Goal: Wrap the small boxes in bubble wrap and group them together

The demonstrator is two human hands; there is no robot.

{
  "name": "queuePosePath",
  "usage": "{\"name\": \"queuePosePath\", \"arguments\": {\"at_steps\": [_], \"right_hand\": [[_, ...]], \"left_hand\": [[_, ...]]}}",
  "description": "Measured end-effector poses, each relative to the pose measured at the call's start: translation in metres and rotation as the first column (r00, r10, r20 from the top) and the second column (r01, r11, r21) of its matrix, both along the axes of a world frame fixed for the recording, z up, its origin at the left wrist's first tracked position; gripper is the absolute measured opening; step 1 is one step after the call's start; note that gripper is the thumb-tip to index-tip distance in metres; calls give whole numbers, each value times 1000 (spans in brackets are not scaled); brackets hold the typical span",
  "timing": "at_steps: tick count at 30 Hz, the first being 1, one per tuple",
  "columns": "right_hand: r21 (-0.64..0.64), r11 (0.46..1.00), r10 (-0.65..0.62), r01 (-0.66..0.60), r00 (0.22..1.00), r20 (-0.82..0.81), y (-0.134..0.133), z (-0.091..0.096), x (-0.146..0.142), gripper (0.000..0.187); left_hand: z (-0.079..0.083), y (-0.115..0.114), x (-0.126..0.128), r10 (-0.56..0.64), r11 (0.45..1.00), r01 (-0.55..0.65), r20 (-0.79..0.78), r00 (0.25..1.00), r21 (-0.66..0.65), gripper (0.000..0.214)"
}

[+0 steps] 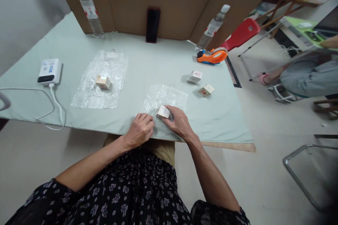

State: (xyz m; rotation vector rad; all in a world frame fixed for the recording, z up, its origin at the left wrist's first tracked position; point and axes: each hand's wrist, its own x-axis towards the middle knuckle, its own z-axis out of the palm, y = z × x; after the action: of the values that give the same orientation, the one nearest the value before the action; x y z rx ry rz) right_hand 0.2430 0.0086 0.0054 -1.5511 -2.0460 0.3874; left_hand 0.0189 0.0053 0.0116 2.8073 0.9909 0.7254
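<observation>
A small white box lies on the near end of a clear bubble-wrap sheet at the table's front edge. My right hand rests beside it, fingers closed around the box's near side. My left hand is curled, fingertips pinching the near edge of the bubble-wrap just left of the box. A second bubble-wrap sheet lies further left with a small tan box on it. Two more small boxes, one white and one tan, sit to the right.
The pale green table cover backs onto a cardboard wall. Two water bottles, a dark phone, an orange tape dispenser and a white power bank with cable stand around. Another person's legs are at right.
</observation>
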Motion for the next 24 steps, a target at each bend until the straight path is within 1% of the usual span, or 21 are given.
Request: {"name": "queuePosePath", "arguments": {"at_steps": [5,8,10,11,15,18,21,24], "right_hand": [[-38,999,16,-15,1000,22,1,4,4,43],[-56,997,52,-52,999,4,1,8,7,49],[-64,995,72,-74,997,-24,1,11,9,55],[-65,995,73,-76,997,-39,1,12,10,55],[-53,997,47,-50,998,-49,2,11,9,41],[-43,999,25,-27,999,-34,3,7,7,38],[-70,997,29,-31,999,-37,5,7,10,41],[-111,990,74,-85,992,-99,4,18,20,48]], "left_hand": [[9,8,6,10,1000,-7,130,992,-23,7],[12,12,9,30,999,-22,185,982,-43,7],[12,13,10,37,998,-27,201,979,-53,7],[12,13,11,41,998,-29,205,978,-59,7],[8,10,11,49,995,-29,216,975,-91,8],[8,10,11,52,992,-25,228,972,-121,7],[11,13,13,72,986,-28,263,962,-166,7],[16,18,16,105,973,-36,302,947,-226,7]]}}
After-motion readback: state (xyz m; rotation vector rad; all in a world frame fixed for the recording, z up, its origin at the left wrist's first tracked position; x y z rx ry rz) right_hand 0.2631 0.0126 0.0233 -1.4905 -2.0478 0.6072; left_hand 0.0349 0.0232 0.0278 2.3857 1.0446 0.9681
